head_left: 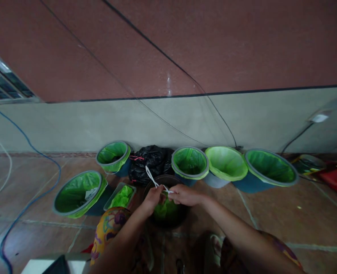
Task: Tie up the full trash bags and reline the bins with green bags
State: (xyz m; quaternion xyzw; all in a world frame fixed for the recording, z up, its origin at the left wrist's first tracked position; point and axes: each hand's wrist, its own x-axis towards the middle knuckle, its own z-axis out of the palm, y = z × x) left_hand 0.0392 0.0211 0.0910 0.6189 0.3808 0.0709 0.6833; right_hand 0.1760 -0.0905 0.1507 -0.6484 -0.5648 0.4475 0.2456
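Note:
My left hand (153,198) and my right hand (184,194) meet over a dark round bin (180,221) in front of me. Both are closed in a pinch on a white cord (150,175), and a loop of it sticks up to the left. Beneath them, a bright green plastic bag (166,212) lies gathered low in the bin. Whether the cord is joined to the bag is hidden by my fingers. Just left of the bin, a small clear tub (107,203) holds crumpled green bags (122,196).
Green-lined bins (115,155) (79,194) stand to the left; more lined bins (190,161) (227,163) (271,167) line the wall to the right. A tied black bag (152,161) sits behind the dark bin. A blue hose (31,142) crosses the tiled floor; a red object (336,180) lies far right.

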